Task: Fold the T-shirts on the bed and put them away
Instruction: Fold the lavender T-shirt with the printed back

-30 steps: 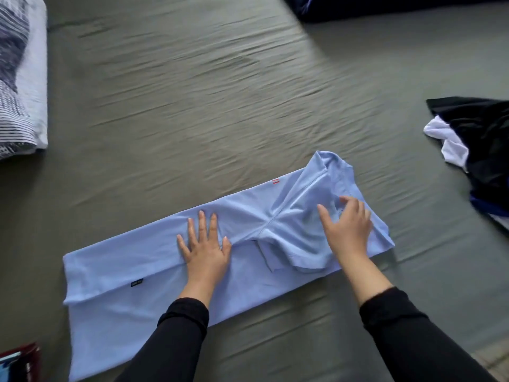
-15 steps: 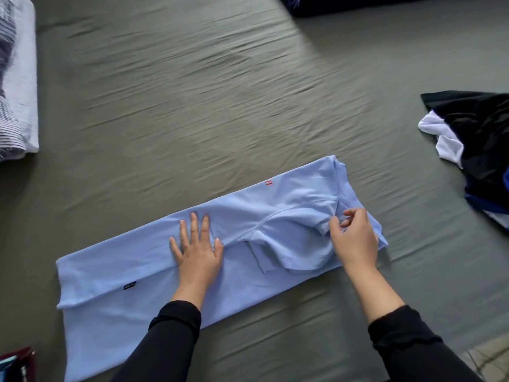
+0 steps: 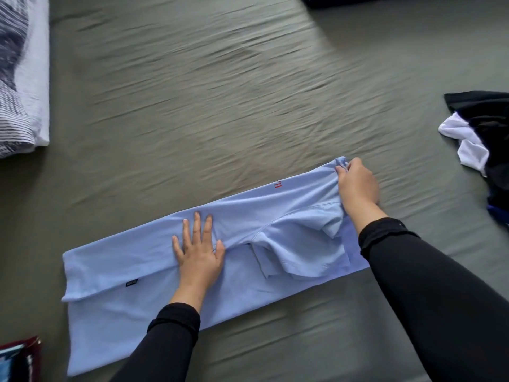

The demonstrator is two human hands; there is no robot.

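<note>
Pale-blue cotton T-shirt (image 3: 154, 293), folded into a long band, lies on the olive-sheeted bed (image 3: 248, 92), its long axis running from lower left up to the collar end at right. Left hand (image 3: 199, 252) presses it flat with straight fingers; right hand (image 3: 357, 186) pinches the collar-end corner. Keep the middle pinned and pull the corner taut before folding.

Long black sleeves (image 3: 429, 285), bare hands (image 3: 199, 260).

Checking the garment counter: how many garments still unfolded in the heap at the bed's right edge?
3 show: crumpled black garment, white one poking out beneath its left side, blue edge at the bottom. Frame crops the heap; more may be hidden.
</note>
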